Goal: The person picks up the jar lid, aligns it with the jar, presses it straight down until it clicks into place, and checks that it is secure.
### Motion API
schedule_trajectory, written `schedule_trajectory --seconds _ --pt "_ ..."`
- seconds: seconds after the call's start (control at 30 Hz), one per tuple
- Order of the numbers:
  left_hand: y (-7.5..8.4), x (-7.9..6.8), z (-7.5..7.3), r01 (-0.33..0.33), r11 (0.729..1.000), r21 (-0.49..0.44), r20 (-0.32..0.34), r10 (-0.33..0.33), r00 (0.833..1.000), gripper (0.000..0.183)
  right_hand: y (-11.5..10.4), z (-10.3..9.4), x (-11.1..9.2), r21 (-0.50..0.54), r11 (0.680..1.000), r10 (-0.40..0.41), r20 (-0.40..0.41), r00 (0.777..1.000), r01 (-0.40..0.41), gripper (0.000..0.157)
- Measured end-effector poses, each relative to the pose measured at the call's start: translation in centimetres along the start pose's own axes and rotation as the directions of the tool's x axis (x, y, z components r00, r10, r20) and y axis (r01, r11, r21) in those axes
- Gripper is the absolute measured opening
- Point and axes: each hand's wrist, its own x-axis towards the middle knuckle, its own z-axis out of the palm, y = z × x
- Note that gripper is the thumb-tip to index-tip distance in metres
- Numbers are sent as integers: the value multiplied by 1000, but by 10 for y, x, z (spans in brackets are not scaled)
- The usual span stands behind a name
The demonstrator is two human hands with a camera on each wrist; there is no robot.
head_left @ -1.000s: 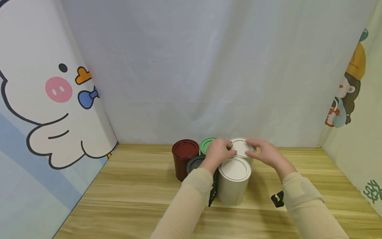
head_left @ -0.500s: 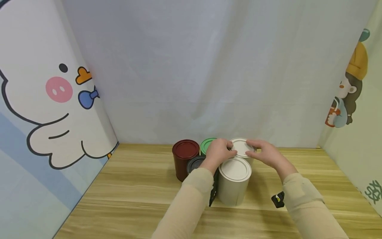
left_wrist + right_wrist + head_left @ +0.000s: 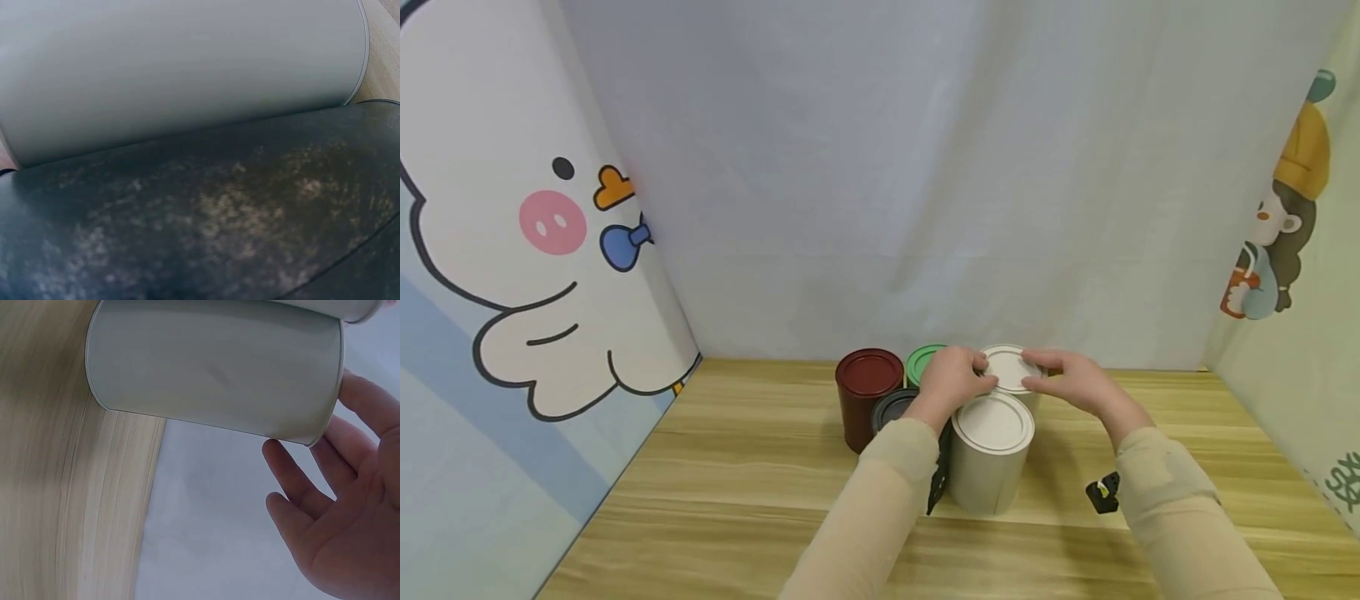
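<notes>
Five-can cluster aside, the rear white can stands upright between both hands in the head view. My left hand holds its left rim, thumb and fingers curved at the lid edge. On the opposite rim my right hand rests its thumb and fingertips; in the right wrist view its lower fingers are loosely bent beside the can. A front white can stands nearer. Behind the left wrist, a dark can and a green-lidded can are partly hidden. The left wrist view shows a mottled dark can surface against a pale can.
A dark red can stands at the group's left. The cans are on a wood-grain table with a pale curtain behind. Printed cloth panels hang at both sides. A small black device shows by the right sleeve.
The head view has shifted slightly. Both hands stay on the rear white can's rim, and the cans keep their places.
</notes>
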Motion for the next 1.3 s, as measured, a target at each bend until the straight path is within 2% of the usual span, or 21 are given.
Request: schedule_trajectory --seconds 0.37,0.63,0.77,1.07,1.2,1.3 --pt "-1 0 1 -15 1000 -17 -2 15 1000 32 1 2 -3 27 999 26 12 1000 -26 61" --pt "-2 0 2 -7 1000 -18 6 7 1000 33 1 3 -3 31 1000 4 10 1000 -4 60" --pt "-3 -1 2 -23 1000 -7 6 23 1000 33 1 3 -4 14 1000 -17 10 1000 17 59" --pt "-6 -1 6 -108 993 57 -3 108 994 32 5 6 -7 -29 996 -88 -21 996 88 57" --pt "-7 -2 5 -172 981 92 -10 174 985 18 11 8 -8 -36 992 -121 -38 992 120 55" --pt "-7 -3 3 -209 973 102 -5 211 978 16 16 10 -9 -40 988 -148 -48 988 146 54"
